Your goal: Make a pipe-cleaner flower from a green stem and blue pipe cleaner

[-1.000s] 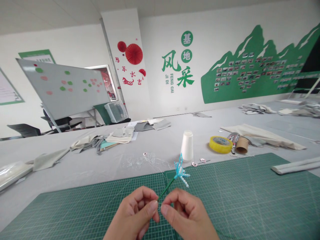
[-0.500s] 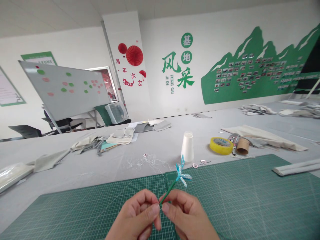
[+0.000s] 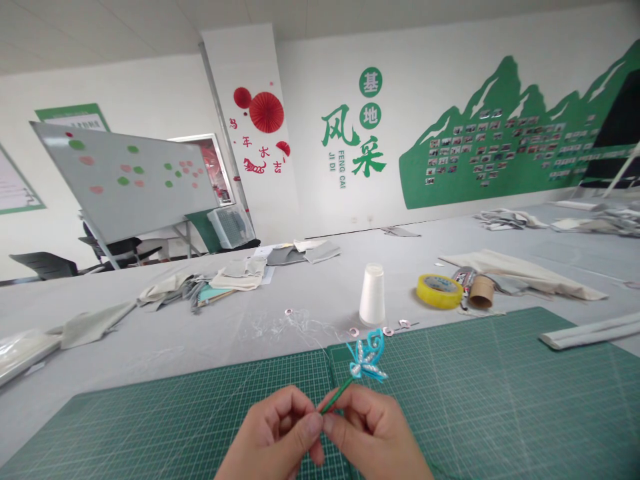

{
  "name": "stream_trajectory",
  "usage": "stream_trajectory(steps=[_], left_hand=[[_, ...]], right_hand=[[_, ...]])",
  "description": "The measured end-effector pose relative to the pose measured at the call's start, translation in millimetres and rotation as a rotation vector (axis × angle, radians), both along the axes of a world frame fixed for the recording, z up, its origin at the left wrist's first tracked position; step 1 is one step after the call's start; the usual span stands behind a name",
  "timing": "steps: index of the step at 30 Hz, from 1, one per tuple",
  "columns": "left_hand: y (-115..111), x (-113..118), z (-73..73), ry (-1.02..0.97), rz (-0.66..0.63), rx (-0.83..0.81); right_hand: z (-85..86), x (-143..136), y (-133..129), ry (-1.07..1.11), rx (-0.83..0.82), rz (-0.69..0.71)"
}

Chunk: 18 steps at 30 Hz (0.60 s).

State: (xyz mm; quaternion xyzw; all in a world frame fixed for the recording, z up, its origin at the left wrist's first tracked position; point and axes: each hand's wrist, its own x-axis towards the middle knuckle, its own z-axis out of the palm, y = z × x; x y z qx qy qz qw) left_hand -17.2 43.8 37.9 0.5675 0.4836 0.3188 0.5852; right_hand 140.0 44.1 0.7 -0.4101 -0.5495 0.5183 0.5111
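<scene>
Blue loops with pearly beads form an ornament (image 3: pixel 369 360) on a green stem (image 3: pixel 338 393), tilted above the cutting mats (image 3: pixel 480 393). Left hand (image 3: pixel 280 430) and right hand (image 3: pixel 373 427) pinch the stem's lower end, thumbs close together.

Yellow tape roll (image 3: pixel 439 299) lies beside brown cardboard tube (image 3: pixel 481 294); whiteboard (image 3: pixel 133 200) stands at rear left, near black chair (image 3: pixel 44 265)

Passage free over right cutting mat (image 3: pixel 500 393); 1 white cone (image 3: pixel 373 293) stands ahead.
</scene>
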Motion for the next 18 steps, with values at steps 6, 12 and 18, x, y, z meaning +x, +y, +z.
stream_trajectory(steps=[6,12,18], left_hand=[[0.5,-2.3,-3.6,-0.006,0.043,0.037],[-0.9,-1.0,-4.7,-0.044,0.103,0.055],[0.8,-6.2,1.9,0.028,0.099,0.08]], right_hand=[[-2.9,-0.3,0.0,-0.048,0.032,-0.044],[-3.9,-0.3,0.2,-0.079,0.05,-0.053],[0.1,2.0,0.8,-0.066,0.037,-0.003]])
